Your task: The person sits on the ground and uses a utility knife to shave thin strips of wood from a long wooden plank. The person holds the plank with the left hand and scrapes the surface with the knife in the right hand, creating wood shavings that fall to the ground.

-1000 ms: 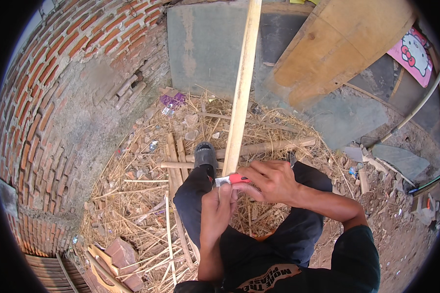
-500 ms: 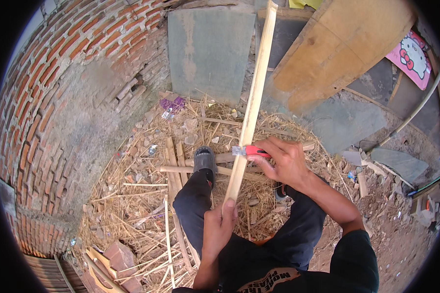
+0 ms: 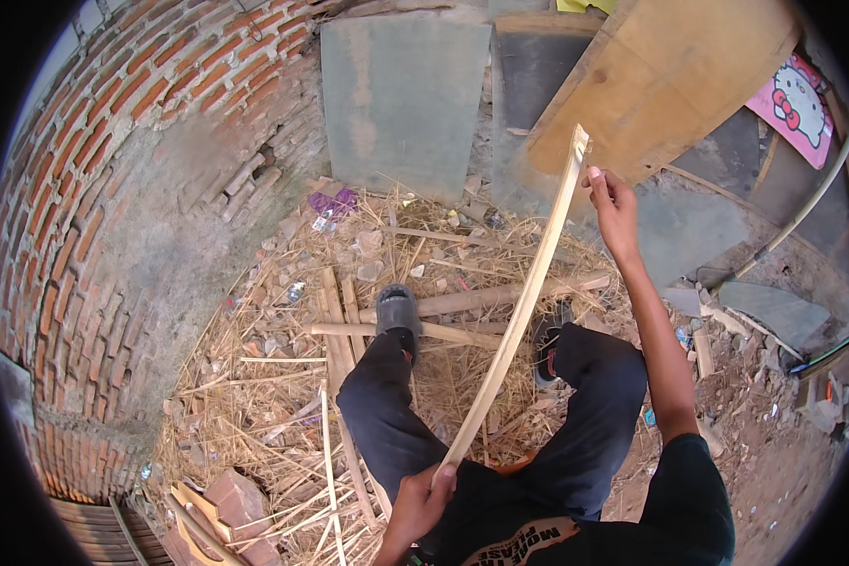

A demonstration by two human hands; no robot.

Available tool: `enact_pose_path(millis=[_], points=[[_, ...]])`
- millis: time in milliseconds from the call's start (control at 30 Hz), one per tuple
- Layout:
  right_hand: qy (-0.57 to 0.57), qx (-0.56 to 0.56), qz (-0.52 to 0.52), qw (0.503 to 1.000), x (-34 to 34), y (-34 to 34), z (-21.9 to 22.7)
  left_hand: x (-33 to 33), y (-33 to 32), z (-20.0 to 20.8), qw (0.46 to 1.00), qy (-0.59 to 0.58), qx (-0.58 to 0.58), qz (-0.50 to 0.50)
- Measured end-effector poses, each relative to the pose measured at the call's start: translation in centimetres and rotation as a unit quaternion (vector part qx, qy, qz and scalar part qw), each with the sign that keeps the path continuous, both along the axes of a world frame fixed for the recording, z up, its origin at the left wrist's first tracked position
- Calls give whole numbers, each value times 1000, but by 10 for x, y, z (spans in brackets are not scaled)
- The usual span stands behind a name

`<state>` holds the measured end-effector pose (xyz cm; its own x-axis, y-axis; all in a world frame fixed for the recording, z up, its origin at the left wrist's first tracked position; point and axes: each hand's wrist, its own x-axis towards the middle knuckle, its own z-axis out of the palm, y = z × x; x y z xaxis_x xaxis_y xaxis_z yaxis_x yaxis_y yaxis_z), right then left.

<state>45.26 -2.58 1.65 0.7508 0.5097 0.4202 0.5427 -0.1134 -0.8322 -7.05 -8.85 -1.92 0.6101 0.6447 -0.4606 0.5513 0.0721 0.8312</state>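
Note:
A long pale split bamboo strip [image 3: 524,311] slants up from my lap toward the far right. My left hand [image 3: 420,505] is closed around its near end, thumb on top, close against my body. Up by the strip's frayed far end, my right hand [image 3: 615,212] is raised with its fingers curled and pressed together, just right of the strip. Whatever those fingers hold is too small or hidden to make out. The red-handled cutter is not clearly visible.
My shoe [image 3: 397,309] stands among straw and bamboo shavings. Bamboo poles [image 3: 481,299] lie crosswise on the ground. A crumbling brick wall [image 3: 94,217] rises on the left; boards [image 3: 401,104] lean at the back. Broken bricks [image 3: 239,500] lie at lower left.
My right hand has moved from mid-strip to the far tip, and the red cutter no longer shows clearly. The strip's far end has come down and right; my left hand has drawn nearer my body.

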Motion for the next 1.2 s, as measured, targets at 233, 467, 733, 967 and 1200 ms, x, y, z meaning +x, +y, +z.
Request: enact_pose_path(millis=[233, 467, 733, 967, 1200], points=[[48, -77, 198, 976, -47, -14, -2, 18, 24, -13, 995, -71, 36, 64], [-202, -97, 329, 917, -180, -50, 28, 68, 62, 2, 978, -156, 118, 73], [-293, -43, 332, 896, -212, -57, 8, 99, 67, 27, 967, -183, 166, 70], [-323, -27, 304, 896, -212, -57, 9, 112, 61, 39, 956, -151, 237, 88], [-321, -33, 294, 900, -204, -56, 17, 109, 57, 46, 953, -122, 265, 76]])
